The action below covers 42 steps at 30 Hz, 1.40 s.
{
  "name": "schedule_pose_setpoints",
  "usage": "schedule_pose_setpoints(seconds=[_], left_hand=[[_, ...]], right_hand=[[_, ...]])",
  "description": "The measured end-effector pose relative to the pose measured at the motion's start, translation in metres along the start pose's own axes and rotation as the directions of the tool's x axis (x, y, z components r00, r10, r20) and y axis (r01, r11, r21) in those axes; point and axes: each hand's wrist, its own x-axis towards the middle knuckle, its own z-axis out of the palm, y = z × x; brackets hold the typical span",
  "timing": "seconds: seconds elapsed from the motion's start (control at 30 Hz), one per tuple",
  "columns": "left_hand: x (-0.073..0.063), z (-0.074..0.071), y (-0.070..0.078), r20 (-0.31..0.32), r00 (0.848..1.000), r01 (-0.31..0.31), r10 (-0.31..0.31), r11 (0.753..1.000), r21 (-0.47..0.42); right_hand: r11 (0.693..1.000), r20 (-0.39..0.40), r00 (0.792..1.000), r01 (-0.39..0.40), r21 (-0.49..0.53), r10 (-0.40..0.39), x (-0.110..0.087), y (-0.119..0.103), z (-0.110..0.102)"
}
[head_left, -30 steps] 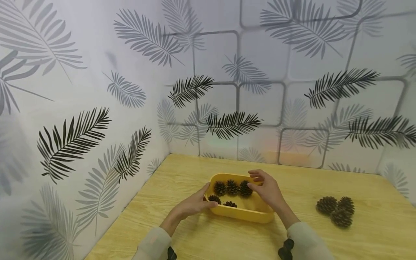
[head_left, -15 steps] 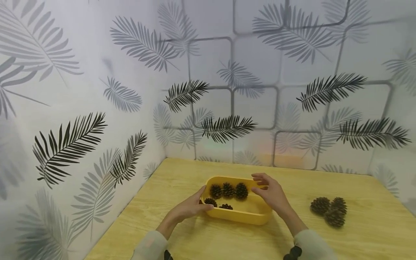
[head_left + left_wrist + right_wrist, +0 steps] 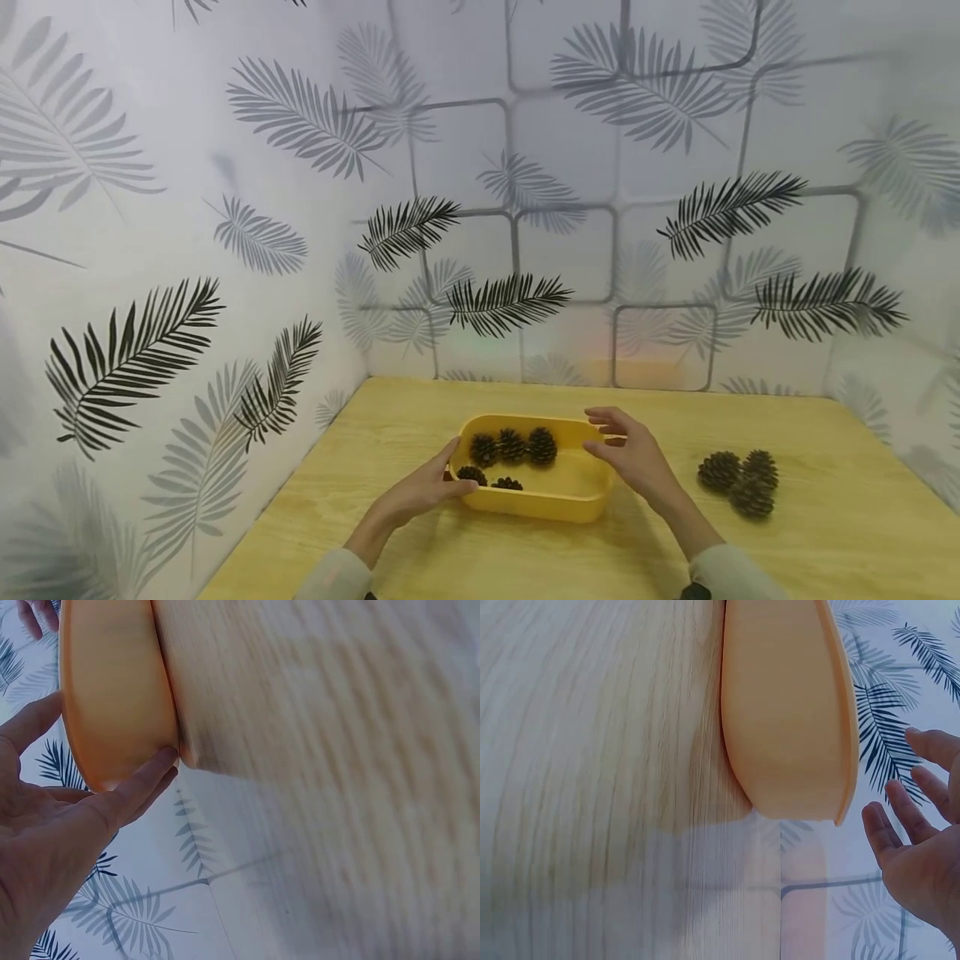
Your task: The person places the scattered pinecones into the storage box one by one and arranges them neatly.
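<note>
My left hand [image 3: 414,495] grips the left end of a yellow rectangular tray [image 3: 534,505], its thumb at the near rim. In the left wrist view, the fingers [image 3: 139,787] lie along the outside of the tray's rounded end. Several brown pinecones [image 3: 542,447] sit inside, gathered toward the tray's left and middle. Above the tray's right end is my right hand [image 3: 636,457], fingers loosely bent and holding nothing. The right wrist view shows that hand [image 3: 922,832] with its fingers spread, apart from the tray's rim.
On the light wooden table [image 3: 645,550], a cluster of 3 pinecones [image 3: 750,497] lies to the right of the tray. Pale walls [image 3: 562,250] with a leaf pattern rise behind and at the left of the table.
My right hand has moved right, away from the pinecones in the tray. The head view has turned a little, so the whole scene shifts left. My left hand keeps its grip.
</note>
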Motion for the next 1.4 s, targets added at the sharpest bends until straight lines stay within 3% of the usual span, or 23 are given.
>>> schedule_pose_setpoints(seconds=[0.23,0.73,1.2,1.4], left_hand=[[-0.002,-0.001,0.0,-0.006,1.0,0.003,-0.003,1.0,-0.006],[-0.003,-0.001,0.002,0.0,1.0,0.001,-0.001,1.0,-0.023],[-0.002,-0.005,0.002,0.005,1.0,-0.01,0.01,0.999,-0.038],[-0.002,-0.003,0.001,0.021,1.0,-0.017,0.018,0.999,-0.033]], right_hand=[[0.998,-0.02,0.999,-0.047,-0.031,0.047,-0.009,0.003,-0.018],[0.997,-0.032,0.998,-0.053,-0.06,0.051,-0.023,0.008,-0.053],[0.992,-0.042,0.997,-0.073,-0.106,0.069,-0.028,0.013,-0.074],[0.982,-0.059,0.993,-0.113,-0.149,0.105,-0.039,0.02,-0.082]])
